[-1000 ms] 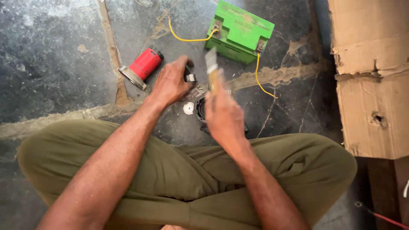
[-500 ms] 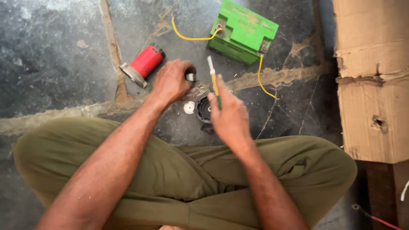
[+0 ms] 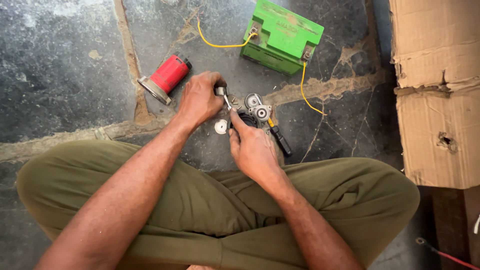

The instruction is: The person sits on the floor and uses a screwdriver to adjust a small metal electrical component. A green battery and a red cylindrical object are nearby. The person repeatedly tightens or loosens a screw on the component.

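While sitting cross-legged on the stone floor below the green battery, works with both hands close together over a cluster of small parts. Has let go of the screwdriver – held upright in the right hand half a second ago, now flat on the floor below the battery, just beside that hand. Reaches instead with the right forefinger stretched forward, other fingers curled, tip close to a thin bright metal sliver; cannot tell whether thumb and forefinger actually pinch it. Keeps the left hand where it was, below and left of the battery, closed around a small silver cylindrical part and gripping it at the fingertips.

Judging from the swap, looks like fingertip work now rather than tool work – both hands meeting at the silver part.

Directly below the battery: a grey metal assembly with a round boss, touching a black round piece half hidden by the right hand. Just left of that, a small white disc loose on the floor. Left of the battery, a red cylinder with a metal flange, well apart from the hands. From the battery's two terminals, yellow wires – one curling off left, the other trailing down toward the parts. Right of the battery, a torn cardboard box.
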